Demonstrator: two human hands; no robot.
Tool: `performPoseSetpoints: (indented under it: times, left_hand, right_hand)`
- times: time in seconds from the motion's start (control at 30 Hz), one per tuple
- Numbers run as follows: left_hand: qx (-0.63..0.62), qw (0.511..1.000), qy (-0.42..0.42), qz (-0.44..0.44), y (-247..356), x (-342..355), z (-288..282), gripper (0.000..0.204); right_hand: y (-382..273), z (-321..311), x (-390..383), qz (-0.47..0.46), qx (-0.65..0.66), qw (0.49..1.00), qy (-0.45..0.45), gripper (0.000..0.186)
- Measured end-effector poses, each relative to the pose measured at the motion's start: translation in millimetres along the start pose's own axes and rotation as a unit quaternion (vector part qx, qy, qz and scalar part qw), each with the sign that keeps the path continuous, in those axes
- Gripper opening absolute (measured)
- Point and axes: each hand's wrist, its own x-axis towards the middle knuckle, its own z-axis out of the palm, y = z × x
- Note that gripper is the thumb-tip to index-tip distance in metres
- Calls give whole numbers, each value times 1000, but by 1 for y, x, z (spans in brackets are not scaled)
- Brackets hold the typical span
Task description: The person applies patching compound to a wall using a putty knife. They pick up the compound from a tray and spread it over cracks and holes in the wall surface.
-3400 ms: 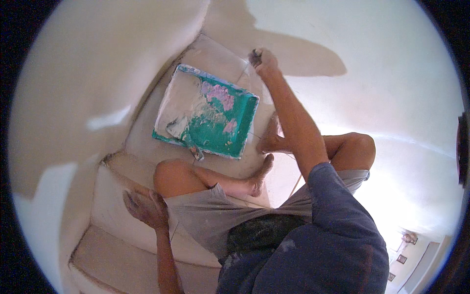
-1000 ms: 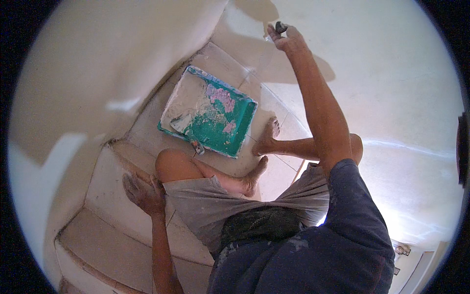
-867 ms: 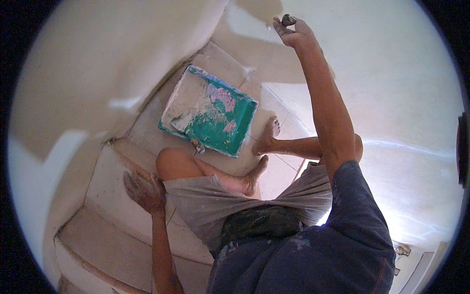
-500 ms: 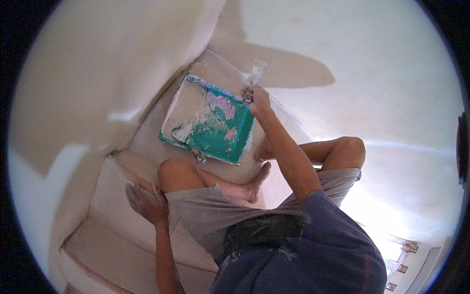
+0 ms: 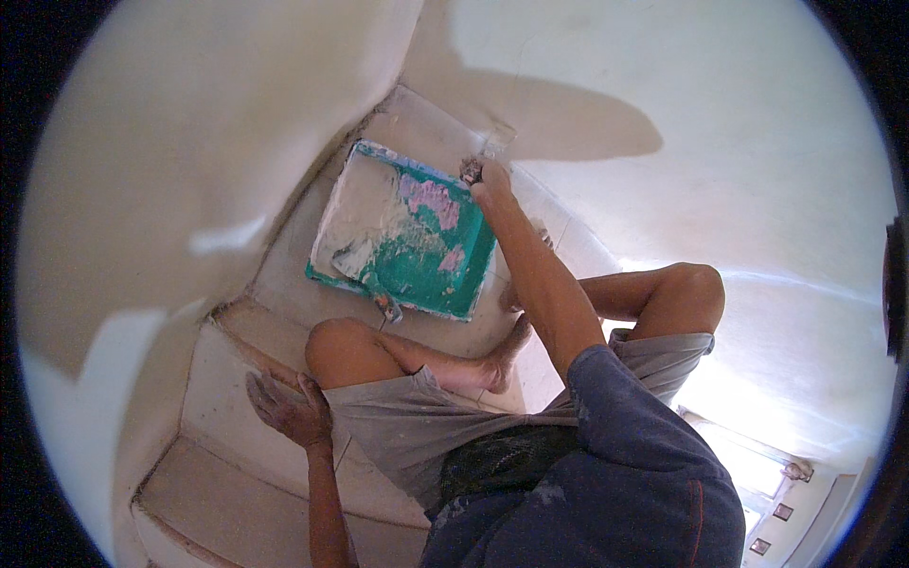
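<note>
My right hand (image 5: 490, 178) is closed around the handle of a putty knife, its pale blade (image 5: 499, 139) at the foot of the right-hand wall. Just left of that hand, a green tray (image 5: 469, 275) lies on the floor, smeared with off-white filler (image 5: 369, 194) and pink patches (image 5: 434, 204). A second scraper (image 5: 386, 306), caked with filler, rests over the tray's near edge. Beside my left knee, my left hand (image 5: 292, 407) hangs with its fingers apart and nothing in it.
I sit with bent bare legs close to the tray. Pale walls (image 5: 587, 66) meet in a corner beyond it. On the left, tiled steps (image 5: 227, 492) drop toward the lower edge. Bright light falls from the lower right, by a window (image 5: 757, 478).
My right hand has moved slightly farther away along the wall's foot, and its wrist has turned. My left hand has shifted only a little beside the knee. The tray stays put.
</note>
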Motion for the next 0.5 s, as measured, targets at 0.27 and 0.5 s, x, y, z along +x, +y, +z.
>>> performPoseSetpoints:
  times: [0.27, 0.5]
  left_hand:
    - [16, 1000, -4, 0, 2, 1, -2, 57]
    - [16, 1000, 1, -7, 1, 0, -2, 55]
  right_hand:
    - [-12, 42, -13, -34, 27, 999, 16, 8]
    - [-34, 79, -51, -77, -32, 996, -5, 9]
